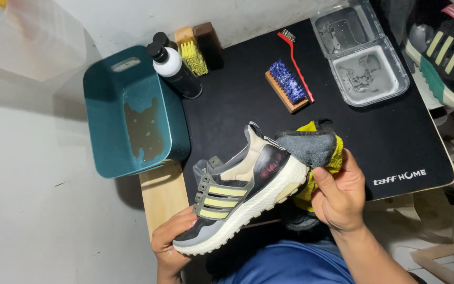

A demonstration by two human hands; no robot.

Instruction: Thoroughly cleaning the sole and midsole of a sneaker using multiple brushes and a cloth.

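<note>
My left hand (169, 243) grips the toe end of a grey and black sneaker (240, 186) with pale yellow stripes and a thick white sole, held on its side over the table's front edge. My right hand (338, 194) holds a grey and yellow cloth (311, 150) bunched against the sneaker's heel, thumb pressed on the cloth near the white sole.
A black mat (384, 131) covers the wooden table. On it lie a blue-bristled wooden brush (287, 84), a red-handled wire brush (296, 58), a yellow-bristled brush (193, 52), a black pump bottle (177, 71) and a clear two-part tray (361, 52). A teal tub (132, 113) holds water at left. Another sneaker (447, 58) rests at far right.
</note>
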